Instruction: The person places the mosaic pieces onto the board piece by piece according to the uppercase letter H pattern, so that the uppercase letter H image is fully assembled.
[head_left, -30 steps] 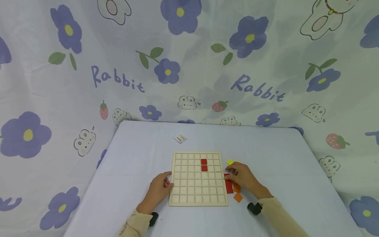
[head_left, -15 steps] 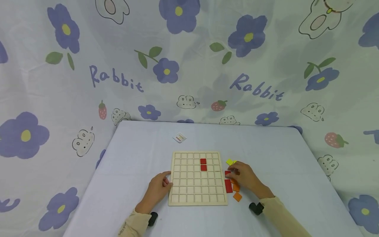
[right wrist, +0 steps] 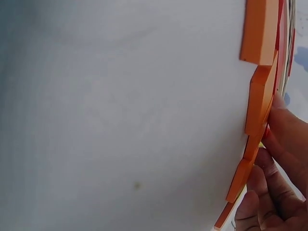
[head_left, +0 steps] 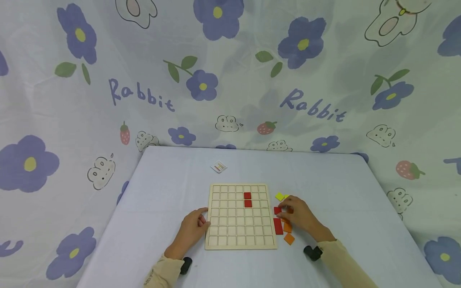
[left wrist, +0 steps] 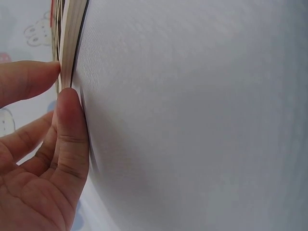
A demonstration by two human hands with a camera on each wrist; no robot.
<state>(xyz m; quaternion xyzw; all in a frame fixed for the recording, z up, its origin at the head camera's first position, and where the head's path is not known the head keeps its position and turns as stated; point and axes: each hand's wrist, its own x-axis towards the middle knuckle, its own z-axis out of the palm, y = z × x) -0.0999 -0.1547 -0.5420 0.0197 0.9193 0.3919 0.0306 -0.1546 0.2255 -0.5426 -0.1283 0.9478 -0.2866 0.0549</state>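
A pale wooden grid board [head_left: 236, 232] lies on the table with two red square tiles [head_left: 247, 199] in its cells, one behind the other. At its left edge my left hand [head_left: 190, 231] steadies it with thumb and forefinger tips. In the left wrist view, those fingertips [left wrist: 70, 103] touch the board's side [left wrist: 73, 33]. Just off the right edge my right hand [head_left: 297, 214] has a small red tile [head_left: 277, 210] between thumb and forefinger. Orange tiles [head_left: 287, 227] lie partly under that hand; the right wrist view shows several orange tiles [right wrist: 262, 89] in a row beside the fingers.
More red tiles [head_left: 278, 226] lie along the board's right edge. A single orange tile [head_left: 289, 239] sits in front of the group, and yellow tiles [head_left: 279, 196] lie behind it. A small printed card [head_left: 219, 167] is on the white table [head_left: 173, 180] behind the board.
My right hand has shifted slightly right and back, and the small red tile now shows apart from the other red ones. The left hand and the board stay put.
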